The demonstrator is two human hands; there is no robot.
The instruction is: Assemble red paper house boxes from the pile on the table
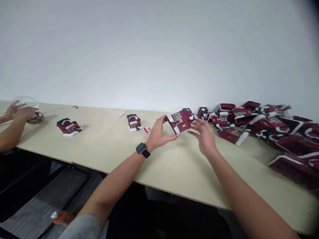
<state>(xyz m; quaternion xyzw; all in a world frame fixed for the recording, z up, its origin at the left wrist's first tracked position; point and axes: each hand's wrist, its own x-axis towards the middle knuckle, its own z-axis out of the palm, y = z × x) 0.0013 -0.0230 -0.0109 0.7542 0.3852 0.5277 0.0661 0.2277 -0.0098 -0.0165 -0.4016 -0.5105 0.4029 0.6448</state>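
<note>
Above the table, my left hand (pixel 159 134) grips the white base of a small dark-red toy house (pixel 183 120), which is tipped on its side with its roof toward the right. My right hand (pixel 204 135) is at the roof end, fingers apart; whether its fingertips touch the roof I cannot make out. Behind my left hand sits a clear bowl of red-and-white striped pieces (pixel 147 130), partly hidden. Just left of that bowl, another house with a striped awning (pixel 134 122) stands upright on the table.
Many similar houses (pixel 230 135) are heaped along the right side of the table (pixel 159 167). One more awning house (pixel 69 127) stands on the left. At the far left, another person's hands (pixel 21 111) work over a clear bowl (pixel 37 117) of small brownish pieces. A wall rises behind.
</note>
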